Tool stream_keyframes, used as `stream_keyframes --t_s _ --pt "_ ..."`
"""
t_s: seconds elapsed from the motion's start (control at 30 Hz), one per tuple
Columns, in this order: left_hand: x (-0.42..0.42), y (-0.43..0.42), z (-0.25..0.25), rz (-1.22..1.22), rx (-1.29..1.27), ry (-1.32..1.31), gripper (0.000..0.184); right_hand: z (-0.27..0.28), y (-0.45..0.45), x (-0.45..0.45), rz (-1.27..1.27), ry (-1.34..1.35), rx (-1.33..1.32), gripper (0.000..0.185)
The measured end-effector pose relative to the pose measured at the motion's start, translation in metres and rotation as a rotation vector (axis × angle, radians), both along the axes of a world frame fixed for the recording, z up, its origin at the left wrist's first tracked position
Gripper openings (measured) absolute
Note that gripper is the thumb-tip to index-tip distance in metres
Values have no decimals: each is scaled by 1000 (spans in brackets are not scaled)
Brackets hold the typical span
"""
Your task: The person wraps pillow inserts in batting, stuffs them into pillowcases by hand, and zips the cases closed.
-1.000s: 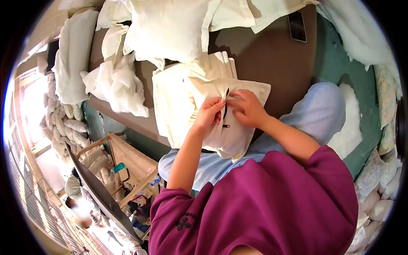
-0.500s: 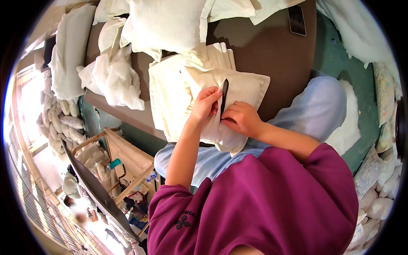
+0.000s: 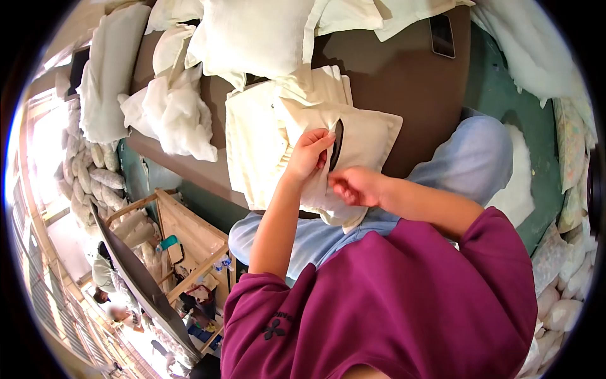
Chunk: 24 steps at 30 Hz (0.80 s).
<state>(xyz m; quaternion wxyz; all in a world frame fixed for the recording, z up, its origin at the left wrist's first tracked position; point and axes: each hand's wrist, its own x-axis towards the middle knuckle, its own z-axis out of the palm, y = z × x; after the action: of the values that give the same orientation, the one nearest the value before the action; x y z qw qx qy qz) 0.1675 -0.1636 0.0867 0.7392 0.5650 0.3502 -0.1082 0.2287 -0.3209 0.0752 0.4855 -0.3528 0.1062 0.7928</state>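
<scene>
Left hand: our left hand (image 3: 308,155) is narrow, thumb and fingers pinching the cream cover (image 3: 374,136) beside the upper part of its black zipper (image 3: 338,146).
Right hand: our right hand (image 3: 358,186) is curled at the zipper's lower end, just below and to the right of the left one; we cannot tell whether its fingertips grip anything.
Cream cover: we have it lying partly over the folded stack (image 3: 249,148) and partly over our lap, its upper right corner pointing outward.
Folded stack: we see several cream cloths, layered on the brown board (image 3: 404,95) to the left of and beyond the cover.
Pillow: a plump white pillow (image 3: 252,41) lies just beyond the stack.
Wadding: we see a loose white clump (image 3: 180,117) left of the stack, and a thick white roll (image 3: 108,79) farther left.
Phone: it lies (image 3: 442,36) dark-screened near the board's far right edge.
Our legs: bent, in blue jeans (image 3: 470,158), close against the board.
Lower left: we see an open wooden crate (image 3: 196,221), with another person (image 3: 104,275) well apart from us.
</scene>
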Motion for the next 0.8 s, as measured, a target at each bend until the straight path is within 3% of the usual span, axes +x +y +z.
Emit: stream_keyframes --t_s 0.03,0.17,0.23,0.33,0.43,0.47,0.57,0.63,0.7,0.73,0.8 --pt "0 0 0 0 6 -13 26 -7 2 1 -166 355 -84 28" --pt "-2 -1 -2 -19 -5 -45 24 -12 0 22 -416 399 -127 21" --pt "-3 -6 -4 -41 5 -51 26 -22 9 68 -387 329 -111 21" --pt "6 -18 5 -87 98 -39 28 -41 21 102 -141 118 -25 22" --pt "-1 -18 -7 -127 242 -85 30 -40 27 108 -41 -22 -22 23" --pt "-5 -19 -10 -158 415 -62 30 -52 28 109 30 -29 3 23" --pt "-9 -34 9 -223 929 26 26 -37 23 102 81 -399 88 22" --pt "-7 -45 16 -208 1258 98 19 -40 19 96 -51 -672 163 21" --pt "-5 -47 16 -219 1360 138 18 -43 17 86 -278 -922 261 21" --pt "-4 -46 16 -216 1388 137 18 -56 18 82 -322 -1185 338 19" --pt "-1 -44 17 -217 1418 170 18 -62 16 80 -296 -1318 439 23"
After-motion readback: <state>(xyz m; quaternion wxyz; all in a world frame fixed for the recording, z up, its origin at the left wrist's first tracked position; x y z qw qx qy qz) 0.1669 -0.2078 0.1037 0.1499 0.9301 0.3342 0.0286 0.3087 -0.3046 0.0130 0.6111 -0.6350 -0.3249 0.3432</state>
